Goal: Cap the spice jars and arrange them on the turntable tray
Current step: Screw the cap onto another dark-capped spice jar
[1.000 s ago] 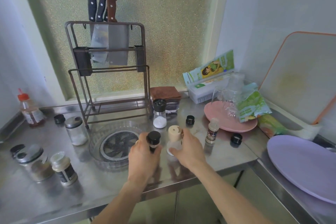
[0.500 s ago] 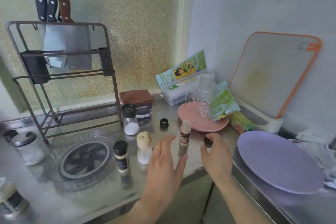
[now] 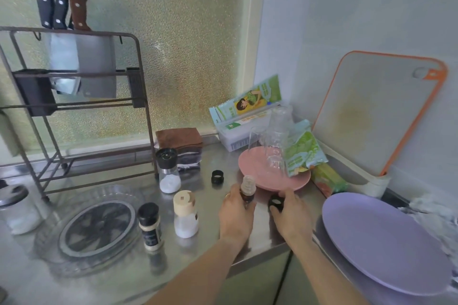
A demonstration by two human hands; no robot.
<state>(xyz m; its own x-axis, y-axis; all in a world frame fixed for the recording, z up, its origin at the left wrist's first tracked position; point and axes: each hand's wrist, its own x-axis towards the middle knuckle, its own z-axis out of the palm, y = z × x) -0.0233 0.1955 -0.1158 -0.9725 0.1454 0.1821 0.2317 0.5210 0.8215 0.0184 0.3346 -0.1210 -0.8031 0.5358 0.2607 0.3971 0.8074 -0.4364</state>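
My left hand (image 3: 236,215) grips a small uncapped brown spice jar (image 3: 247,188) standing on the steel counter. My right hand (image 3: 292,218) pinches a black cap (image 3: 275,202) just right of that jar. Another loose black cap (image 3: 217,177) lies behind them. A black-capped jar (image 3: 150,226) and a beige-capped jar (image 3: 185,214) stand to the left, beside the clear turntable tray (image 3: 49,250). A black-topped grinder with white contents (image 3: 168,171) stands behind them. A steel-lidded glass jar (image 3: 16,208) is at the far left.
A knife rack (image 3: 74,96) stands behind the tray. A pink plate (image 3: 257,168) with upturned glasses and green packets sits behind my hands. A purple plate (image 3: 386,242) lies at right, a cutting board (image 3: 371,111) leans on the wall, folded cloths (image 3: 181,141) by the window.
My left hand let go of the black-capped jar and closed on the small brown jar. My right hand reached right and picked up the black cap. The view swung right.
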